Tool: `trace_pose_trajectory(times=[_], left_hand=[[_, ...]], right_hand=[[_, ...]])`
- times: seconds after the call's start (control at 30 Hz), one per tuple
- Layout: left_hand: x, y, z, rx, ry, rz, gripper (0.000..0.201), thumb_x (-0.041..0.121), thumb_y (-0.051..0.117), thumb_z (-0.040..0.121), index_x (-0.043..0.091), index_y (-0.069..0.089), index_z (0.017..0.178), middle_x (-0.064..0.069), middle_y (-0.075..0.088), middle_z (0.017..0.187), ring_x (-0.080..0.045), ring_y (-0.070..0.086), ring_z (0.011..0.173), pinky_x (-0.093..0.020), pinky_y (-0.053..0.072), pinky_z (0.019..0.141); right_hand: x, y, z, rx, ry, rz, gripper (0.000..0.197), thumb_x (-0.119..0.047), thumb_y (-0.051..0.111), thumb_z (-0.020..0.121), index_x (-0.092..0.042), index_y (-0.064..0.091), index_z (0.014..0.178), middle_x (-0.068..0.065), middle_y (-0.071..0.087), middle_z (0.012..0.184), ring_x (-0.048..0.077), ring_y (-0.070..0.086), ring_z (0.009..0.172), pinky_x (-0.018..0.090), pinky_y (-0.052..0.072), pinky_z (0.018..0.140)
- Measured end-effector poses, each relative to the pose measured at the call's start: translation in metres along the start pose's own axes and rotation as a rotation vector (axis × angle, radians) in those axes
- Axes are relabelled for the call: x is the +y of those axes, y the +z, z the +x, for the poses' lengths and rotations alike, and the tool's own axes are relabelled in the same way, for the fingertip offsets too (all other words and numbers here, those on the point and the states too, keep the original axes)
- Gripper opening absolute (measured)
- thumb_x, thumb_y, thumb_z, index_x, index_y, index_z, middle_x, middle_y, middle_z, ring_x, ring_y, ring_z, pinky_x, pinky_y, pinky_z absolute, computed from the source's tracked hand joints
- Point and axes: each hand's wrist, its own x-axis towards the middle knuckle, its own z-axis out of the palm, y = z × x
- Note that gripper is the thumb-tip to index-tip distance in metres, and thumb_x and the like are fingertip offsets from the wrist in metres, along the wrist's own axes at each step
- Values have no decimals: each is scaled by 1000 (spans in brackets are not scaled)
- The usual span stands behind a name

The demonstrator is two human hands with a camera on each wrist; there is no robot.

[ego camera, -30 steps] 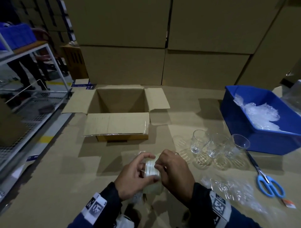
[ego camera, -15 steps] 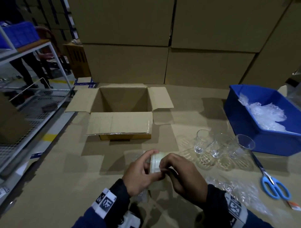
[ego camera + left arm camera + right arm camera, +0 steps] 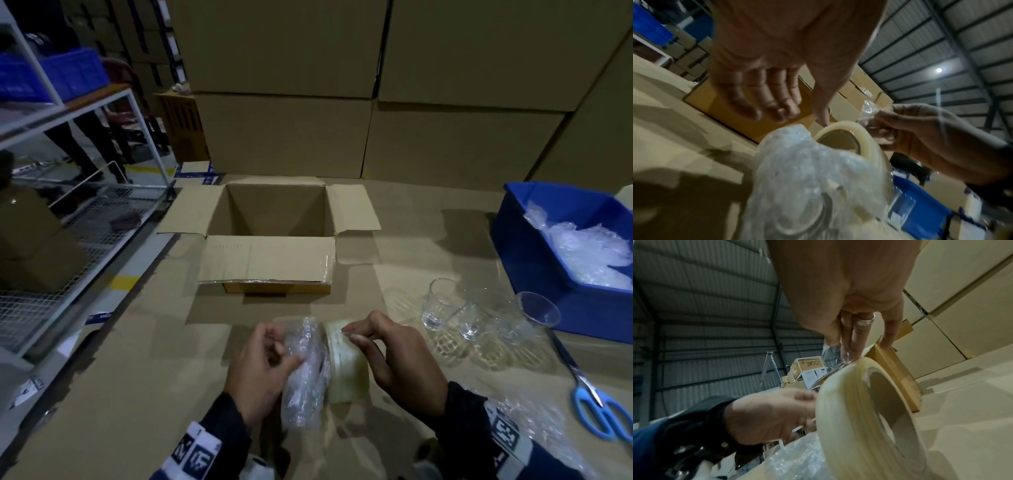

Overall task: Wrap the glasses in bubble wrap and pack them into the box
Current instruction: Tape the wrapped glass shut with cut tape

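Note:
My left hand [image 3: 284, 349] grips a bubble-wrapped glass [image 3: 305, 377], thumb across the wrap; the bundle fills the left wrist view [image 3: 807, 178] under the left hand [image 3: 799, 118]. A roll of clear tape [image 3: 346, 370] stands on edge right against the bundle. My right hand [image 3: 349, 334] pinches the tape's free end at the top of the roll [image 3: 849, 418]; the right wrist view shows this right hand [image 3: 840, 347] with thumb and fingers closed on the film. Three bare glasses [image 3: 442, 305] stand to the right. The open cardboard box [image 3: 274, 219] sits ahead, with nothing visible inside.
A blue bin [image 3: 520, 246] with bubble wrap is at the far right. Blue-handled scissors [image 3: 589, 394] and a loose bubble-wrap sheet [image 3: 534, 428] lie at the near right. Stacked cartons [image 3: 291, 102] wall the back; a wire shelf rack [image 3: 68, 246] stands left.
Both hands were bunched on the tape roll. Now they have spread apart: the wrapped glass shows beside the roll, and the right hand has lifted the tape end off it.

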Motion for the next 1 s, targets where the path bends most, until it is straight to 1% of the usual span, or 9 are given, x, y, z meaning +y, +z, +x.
trace_pose_trajectory(times=[0.07,0.17,0.3,0.43,0.57,0.67,0.73,0.87,1.0], left_hand=[[-13,9,1,-56,-84,130,52,47,85,66,31,46,97,4,58,97,-11,59,85,-21,48,69],[-23,20,11,-200,-185,285,75,64,78,60,27,46,117,7,61,111,-12,61,96,-28,52,82],[-15,31,19,-211,-250,347,88,61,80,62,22,39,129,1,59,123,-21,60,107,-35,51,91],[-10,31,21,-219,-262,339,78,59,82,62,22,48,121,3,63,114,-17,63,98,-29,52,79],[-12,16,22,-248,-261,158,40,46,81,67,17,69,92,-2,74,85,-19,71,76,-37,60,72],[-14,-3,21,-266,-279,-92,44,41,83,67,12,72,97,-6,77,87,-23,74,79,-43,60,79],[-11,-15,19,-297,-300,-242,37,32,79,79,5,70,104,-13,76,93,-30,73,85,-48,58,85],[2,-29,16,-302,-404,-588,31,20,60,91,-4,65,110,-26,71,101,-32,71,82,-36,59,67],[12,-33,12,-313,-387,-693,32,19,57,88,-5,64,108,-24,72,92,-28,71,72,-33,58,58]], right_hand=[[0,0,-1,-4,-13,-15,23,-36,49,93,-18,60,87,-16,71,96,-1,66,93,32,54,75],[-1,-1,-2,-17,-17,-14,19,-36,51,92,-19,59,87,-15,71,95,0,67,93,32,55,75],[0,-3,-3,-34,-15,-3,21,-36,52,91,-17,61,88,-17,71,97,-1,66,92,28,54,77],[-1,-6,-4,-50,-8,25,19,-34,53,91,-17,63,90,-16,71,98,-3,66,92,25,53,79],[0,-7,-5,-71,-25,32,16,-32,55,91,-19,63,91,-17,70,97,-2,66,91,26,54,78],[2,-7,-4,-76,-28,28,6,-25,59,90,-20,63,90,-17,70,97,-3,66,92,27,54,79],[3,-8,-4,-86,-34,15,2,-22,60,90,-21,62,90,-17,70,97,-3,66,94,27,54,80],[1,-8,-2,-106,-52,-11,11,-21,61,88,-31,58,92,-19,70,100,-2,66,96,31,54,79],[2,-9,1,-131,-88,-89,11,-26,60,88,-35,56,95,-18,70,96,3,67,92,33,54,77]])
